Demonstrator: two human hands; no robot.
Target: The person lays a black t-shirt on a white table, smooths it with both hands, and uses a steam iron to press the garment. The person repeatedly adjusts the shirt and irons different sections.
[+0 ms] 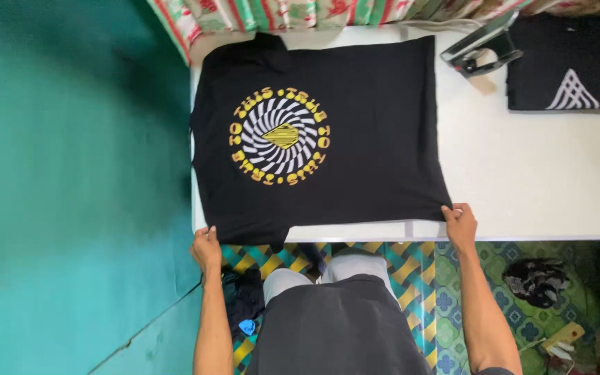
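Black cotton T-shirt (328,132), head view: spread flat across the left and centre of the white table (543,173), round yellow-and-white swirl print facing up at centre-left of the frame; its near edge lies along the table's lower edge.

Left hand (206,248), lower left of centre: fingers closed on the shirt's near-left corner by the sleeve, at the table edge.

Right hand (460,221), lower centre-right: fingers pinched on the shirt's near-right corner, touching the table edge.

Step in hand, by judgement: the garment is held at both near corners, spread or smoothed flat. The next move appears to call for an even hold at both corners, so the cloth shifts without creasing or dragging askew.

Clothes iron (482,48), upper right of centre: resting on the table, just beside the shirt's far-right corner, apart from both hands.

Folded black garment (567,66) with a white line design, upper right corner, near the iron.

Teal wall (71,187), left side. Patterned floor mat (411,267), bottom, beneath the person's knees.
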